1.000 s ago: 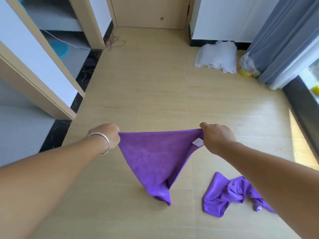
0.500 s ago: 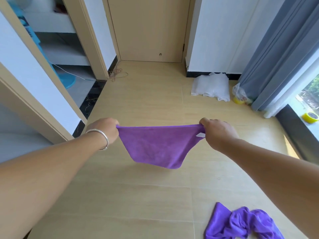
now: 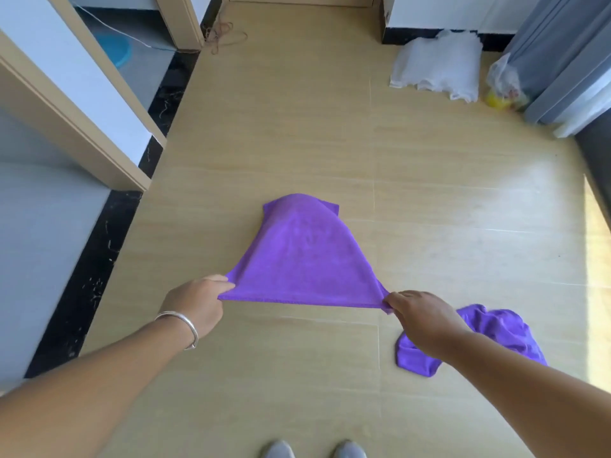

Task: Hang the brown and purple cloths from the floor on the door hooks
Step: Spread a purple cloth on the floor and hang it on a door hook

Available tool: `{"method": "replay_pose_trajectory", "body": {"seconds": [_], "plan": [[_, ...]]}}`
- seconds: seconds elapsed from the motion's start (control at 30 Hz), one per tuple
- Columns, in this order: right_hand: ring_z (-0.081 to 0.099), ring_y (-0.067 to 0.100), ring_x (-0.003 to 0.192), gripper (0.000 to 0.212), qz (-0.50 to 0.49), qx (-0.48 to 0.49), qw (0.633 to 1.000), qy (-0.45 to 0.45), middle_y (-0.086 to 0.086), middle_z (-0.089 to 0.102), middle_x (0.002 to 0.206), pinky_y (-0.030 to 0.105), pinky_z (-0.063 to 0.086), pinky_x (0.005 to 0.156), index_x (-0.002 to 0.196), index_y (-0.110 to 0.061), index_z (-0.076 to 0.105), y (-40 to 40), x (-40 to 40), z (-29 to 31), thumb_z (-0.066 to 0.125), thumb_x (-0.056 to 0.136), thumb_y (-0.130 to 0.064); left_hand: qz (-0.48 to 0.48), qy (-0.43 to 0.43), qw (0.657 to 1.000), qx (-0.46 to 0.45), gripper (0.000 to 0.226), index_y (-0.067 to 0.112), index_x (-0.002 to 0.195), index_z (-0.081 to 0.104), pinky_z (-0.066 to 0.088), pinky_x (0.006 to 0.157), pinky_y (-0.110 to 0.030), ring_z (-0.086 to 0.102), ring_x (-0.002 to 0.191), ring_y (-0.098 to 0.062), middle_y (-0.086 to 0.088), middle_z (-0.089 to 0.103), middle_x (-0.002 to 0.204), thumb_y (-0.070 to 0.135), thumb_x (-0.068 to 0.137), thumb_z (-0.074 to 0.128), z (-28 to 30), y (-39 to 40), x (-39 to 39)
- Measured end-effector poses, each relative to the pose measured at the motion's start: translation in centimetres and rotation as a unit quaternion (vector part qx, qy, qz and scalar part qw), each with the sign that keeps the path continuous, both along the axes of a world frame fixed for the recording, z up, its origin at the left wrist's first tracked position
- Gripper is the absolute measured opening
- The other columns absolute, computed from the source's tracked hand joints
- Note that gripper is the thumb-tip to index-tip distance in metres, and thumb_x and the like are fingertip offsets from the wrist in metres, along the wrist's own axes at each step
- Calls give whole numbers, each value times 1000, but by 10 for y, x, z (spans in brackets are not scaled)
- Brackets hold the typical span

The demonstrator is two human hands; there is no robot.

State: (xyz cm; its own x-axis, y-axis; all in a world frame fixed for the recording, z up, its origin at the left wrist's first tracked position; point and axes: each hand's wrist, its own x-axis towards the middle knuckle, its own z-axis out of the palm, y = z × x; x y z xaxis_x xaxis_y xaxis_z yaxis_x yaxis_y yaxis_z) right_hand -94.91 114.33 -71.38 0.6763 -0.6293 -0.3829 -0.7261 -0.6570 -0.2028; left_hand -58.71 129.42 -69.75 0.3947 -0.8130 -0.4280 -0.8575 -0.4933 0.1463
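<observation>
A purple cloth [image 3: 302, 259] is stretched between my two hands over the wooden floor, its free end flung forward and away from me. My left hand [image 3: 195, 302] pinches its left corner and my right hand [image 3: 421, 317] pinches its right corner. A second purple cloth [image 3: 496, 332] lies crumpled on the floor at the right, partly hidden under my right forearm. No brown cloth and no door hooks are in view.
White fabric [image 3: 436, 66] and a plastic bag [image 3: 504, 84] lie at the far right by a grey curtain [image 3: 562, 54]. Door frames [image 3: 82, 133] and a dark threshold strip [image 3: 99, 259] run along the left. My shoes [image 3: 312, 449] show at the bottom edge.
The view tipped up towards the far door and then back down. My hands dropped lower and the cloth, which hung down before, has flipped forward and spread out.
</observation>
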Motion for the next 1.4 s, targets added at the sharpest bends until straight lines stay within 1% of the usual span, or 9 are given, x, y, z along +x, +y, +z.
{"method": "replay_pose_trajectory", "body": {"seconds": [0.27,0.4,0.53,0.8,1.0,1.1,1.2,1.3,1.4], "plan": [[58,21,92,15,1,94,994,60,-6,63,97,32,40,69,101,-27,53,114,-41,-85,40,95,-23,33,115,989,88,58,27,122,66,41,97,-24,55,119,-16,13,58,133,-5,81,41,-108,114,-41],[58,25,91,16,10,135,985,108,0,62,96,33,35,68,99,-26,52,145,-52,-116,37,97,-29,110,223,965,83,53,19,101,76,44,87,-22,63,106,-19,4,70,109,-13,76,41,-144,155,-61],[60,26,95,18,6,189,969,157,-2,65,102,31,39,70,101,-27,54,159,-55,-143,36,98,-29,190,252,943,104,54,37,74,71,45,77,-21,65,93,-16,7,69,92,-10,78,43,-168,180,-73],[62,28,89,19,-69,136,980,129,2,67,97,30,38,62,105,-32,60,114,-19,-176,42,98,-35,254,278,924,70,16,27,69,73,40,57,-25,53,58,-11,6,65,61,19,82,70,-194,154,-51],[62,31,92,21,-132,84,984,86,8,67,103,31,42,68,105,-29,65,19,59,-203,46,96,-33,305,225,925,0,18,20,70,69,45,60,-30,70,73,-26,-1,69,59,23,87,64,-237,74,5],[59,31,101,28,-176,46,982,60,8,64,112,29,40,71,115,-28,61,-32,102,-232,48,92,-20,320,199,924,-60,9,22,92,71,56,74,-37,70,86,-29,-7,74,90,20,85,66,-270,17,38],[49,31,118,50,-198,-4,979,48,10,53,127,37,42,90,131,-21,47,-55,126,-270,53,83,-10,324,124,935,-68,65,20,140,45,52,91,-46,63,105,-36,-12,54,134,22,79,68,-309,-23,61],[46,30,120,55,-209,21,977,37,9,47,131,38,41,91,135,-20,42,-31,130,-316,52,82,-10,313,86,944,-61,71,21,144,37,48,94,-40,57,112,-35,-11,44,140,21,78,63,-343,-19,48],[44,28,122,59,-118,71,986,92,7,43,135,36,40,93,138,-22,38,25,112,-358,53,82,-10,230,89,969,-18,64,20,143,37,46,95,-41,54,116,-33,-8,38,143,20,84,59,-369,25,9]]}}
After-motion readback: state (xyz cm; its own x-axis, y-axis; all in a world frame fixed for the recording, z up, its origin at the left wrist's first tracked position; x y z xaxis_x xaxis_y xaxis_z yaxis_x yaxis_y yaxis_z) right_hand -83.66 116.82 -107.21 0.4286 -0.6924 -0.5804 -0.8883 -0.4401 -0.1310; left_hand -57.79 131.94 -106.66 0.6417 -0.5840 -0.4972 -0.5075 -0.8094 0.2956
